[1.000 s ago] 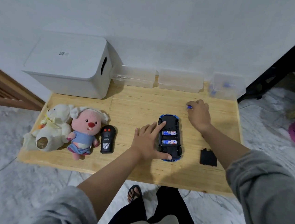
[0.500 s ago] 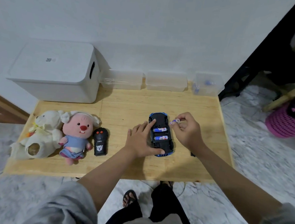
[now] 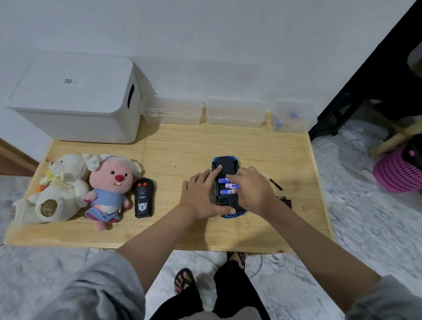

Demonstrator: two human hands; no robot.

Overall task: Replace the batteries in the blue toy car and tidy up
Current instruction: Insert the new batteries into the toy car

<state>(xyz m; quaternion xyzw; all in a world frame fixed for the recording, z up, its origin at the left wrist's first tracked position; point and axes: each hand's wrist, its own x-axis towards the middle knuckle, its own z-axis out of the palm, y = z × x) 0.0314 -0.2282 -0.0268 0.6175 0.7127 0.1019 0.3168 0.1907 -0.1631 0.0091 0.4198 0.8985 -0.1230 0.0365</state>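
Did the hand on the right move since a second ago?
Yes. The right hand came from the wooden table's far side, near the clear boxes, back onto the upturned blue toy car, which stayed beside the black remote.

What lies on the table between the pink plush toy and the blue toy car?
In the head view, the black remote control lies beside the pink plush toy; then bare wood, then the left hand resting on the blue toy car.

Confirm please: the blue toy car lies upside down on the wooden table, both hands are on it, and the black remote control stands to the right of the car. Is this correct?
Not quite. The head view shows the black remote control to the left of the blue toy car, beside the pink plush toy. The rest is correct: left hand and right hand are on it.
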